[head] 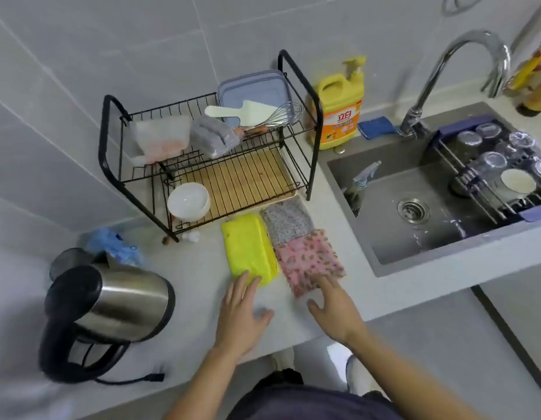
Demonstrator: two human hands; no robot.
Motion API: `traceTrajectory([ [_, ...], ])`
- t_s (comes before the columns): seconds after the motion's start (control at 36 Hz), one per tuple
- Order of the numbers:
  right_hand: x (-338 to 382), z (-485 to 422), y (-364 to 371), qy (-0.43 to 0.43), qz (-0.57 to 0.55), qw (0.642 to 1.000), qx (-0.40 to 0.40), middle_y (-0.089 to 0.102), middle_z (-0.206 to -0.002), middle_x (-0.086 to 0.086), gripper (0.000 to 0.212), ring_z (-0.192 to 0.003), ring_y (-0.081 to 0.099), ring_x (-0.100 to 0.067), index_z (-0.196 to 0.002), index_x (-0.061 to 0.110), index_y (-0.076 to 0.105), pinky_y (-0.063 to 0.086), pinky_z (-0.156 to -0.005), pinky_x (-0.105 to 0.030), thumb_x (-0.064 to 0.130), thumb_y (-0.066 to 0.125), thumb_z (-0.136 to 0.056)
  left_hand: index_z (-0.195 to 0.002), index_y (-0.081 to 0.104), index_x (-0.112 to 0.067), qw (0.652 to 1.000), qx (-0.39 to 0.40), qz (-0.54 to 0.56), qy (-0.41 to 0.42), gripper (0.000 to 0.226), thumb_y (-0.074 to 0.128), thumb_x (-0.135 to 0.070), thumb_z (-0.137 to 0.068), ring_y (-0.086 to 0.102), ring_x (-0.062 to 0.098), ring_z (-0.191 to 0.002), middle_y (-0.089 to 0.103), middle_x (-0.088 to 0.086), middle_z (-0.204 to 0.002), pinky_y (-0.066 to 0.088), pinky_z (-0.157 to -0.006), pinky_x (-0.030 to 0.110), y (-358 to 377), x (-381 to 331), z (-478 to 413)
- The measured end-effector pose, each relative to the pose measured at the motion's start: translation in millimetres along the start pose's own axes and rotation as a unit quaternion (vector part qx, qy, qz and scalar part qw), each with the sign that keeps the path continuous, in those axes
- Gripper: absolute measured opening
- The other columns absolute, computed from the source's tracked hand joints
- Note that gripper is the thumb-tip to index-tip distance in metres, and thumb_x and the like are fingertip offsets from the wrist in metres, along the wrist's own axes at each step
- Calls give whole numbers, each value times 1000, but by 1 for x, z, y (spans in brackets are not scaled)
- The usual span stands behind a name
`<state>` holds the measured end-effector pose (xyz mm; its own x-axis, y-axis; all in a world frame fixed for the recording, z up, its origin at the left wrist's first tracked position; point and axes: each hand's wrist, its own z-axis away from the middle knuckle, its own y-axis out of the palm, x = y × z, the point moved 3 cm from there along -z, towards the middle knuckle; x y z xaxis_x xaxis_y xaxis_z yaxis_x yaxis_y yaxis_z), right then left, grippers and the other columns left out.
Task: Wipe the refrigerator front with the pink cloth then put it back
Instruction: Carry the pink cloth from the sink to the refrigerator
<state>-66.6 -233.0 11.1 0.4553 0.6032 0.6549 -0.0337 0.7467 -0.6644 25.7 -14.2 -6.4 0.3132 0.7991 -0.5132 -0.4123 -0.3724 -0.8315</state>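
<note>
Both hands flat on the surface (187, 277). The left hand (240, 313) spreads relaxed fingers onto the near edge of the yellow cloth (248, 247); the right hand (333, 310), fingers apart, touches the near corner of the pink cloth (308, 259). That cloth lies folded just right of the yellow one, left of the sink (414, 237).

The pale counter (187, 277) in front of me, and what sits on it.

A black wire dish rack (208, 153) stands at the back; just before it lie the yellow cloth (248, 247), the grey floral cloth (289, 218) and the pink cloth (308, 259), side by side and touching. My left hand (240, 313) and right hand (336, 310) rest flat at their near edges. A steel kettle (111, 307) stands at left, blue plastic (114, 242) behind it, and a yellow detergent bottle (342, 107) by the sink (414, 253).
</note>
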Motion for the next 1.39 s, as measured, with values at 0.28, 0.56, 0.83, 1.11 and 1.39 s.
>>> traceTrajectory([
  [0.28, 8, -29, 14, 3, 167, 985, 45, 38, -161, 1, 70, -150, 30, -23, -158, 20, 39, 32, -119, -32, 35, 70, -97, -166, 2, -36, 980, 158, -109, 56, 104, 68, -59, -89, -24, 16, -158, -22, -10, -171, 0, -130, 43, 11, 14, -29],
  [0.56, 16, -46, 17, 27, 228, 973, -13, 54, -134, -4, 41, -127, 44, -29, -137, 17, 63, 45, -92, -36, 6, 55, -99, -165, 0, -34, 976, 178, -117, 35, 105, 68, -57, -89, -24, 20, -158, -22, -5, -172, -2, -130, 42, 11, 7, -32],
  [0.83, 3, -25, 9, 34, 166, 985, -30, 58, -117, -5, 15, -114, 51, -30, -109, 14, 59, 36, -98, -36, 9, 54, -95, -165, 7, -35, 980, 162, -113, 31, 103, 72, -56, -87, -18, 18, -159, -15, -7, -173, 0, -130, 40, 9, 5, -30],
  [1.11, -21, 30, -55, 130, -188, 951, -208, 60, -81, -3, 34, -74, 55, -25, -93, 11, 41, 42, -64, -38, 41, 47, -110, -164, 17, -20, 968, 193, -129, -97, 92, 70, -47, -94, 0, 29, -161, -4, 6, -174, 18, -127, 49, 11, -44, -44],
  [1.39, -84, 118, -149, 148, -400, 820, -382, 69, -83, -16, 40, -74, 63, -10, -86, 2, 50, 50, -73, -28, 34, 69, -101, -121, 64, -23, 981, 44, 188, 12, 25, 58, -7, -103, 61, -2, -110, 53, -2, -128, 46, -93, 10, 14, -189, -24],
])
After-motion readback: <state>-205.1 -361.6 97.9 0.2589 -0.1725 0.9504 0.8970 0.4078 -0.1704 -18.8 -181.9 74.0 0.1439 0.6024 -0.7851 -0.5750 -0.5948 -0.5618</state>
